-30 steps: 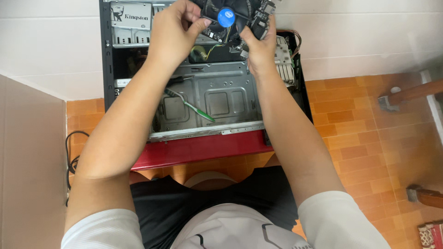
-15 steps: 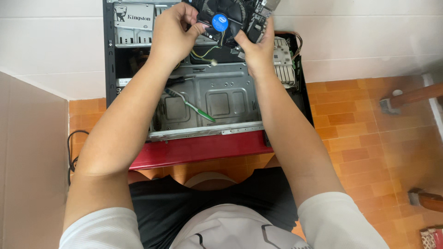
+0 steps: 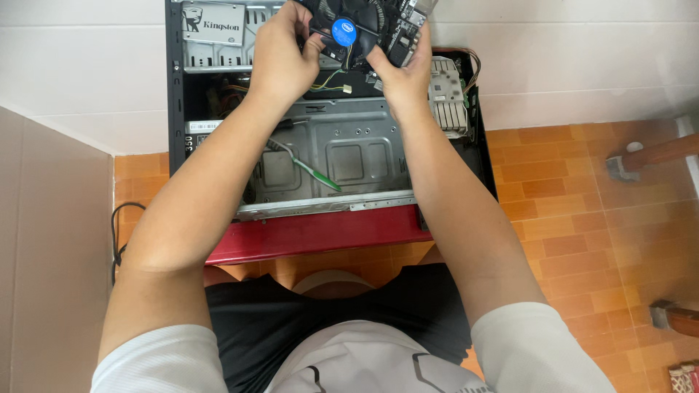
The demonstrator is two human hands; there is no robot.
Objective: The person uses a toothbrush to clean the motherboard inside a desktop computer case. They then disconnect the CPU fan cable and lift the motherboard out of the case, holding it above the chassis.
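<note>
Both the left hand (image 3: 280,54) and right hand (image 3: 404,65) are gripping the motherboard (image 3: 364,25) with closed fingers above the open computer case (image 3: 335,156), where a slip could be snagging its fan wires (image 3: 331,80).

Wall: white tiled wall (image 3: 87,65) across the top, with thin grey grout lines, running behind and to both sides of the scene.
Floor: orange-brown terracotta tiles (image 3: 582,196) in a small brick pattern, with pale grout.
Left side: a flat beige panel (image 3: 51,255) fills the lower left; a black cable (image 3: 115,233) loops on the floor just beside it.
Right side: wooden furniture legs with grey feet (image 3: 641,156) stand on the tiles.
Light: even, soft daylight, no hard shadows.
</note>
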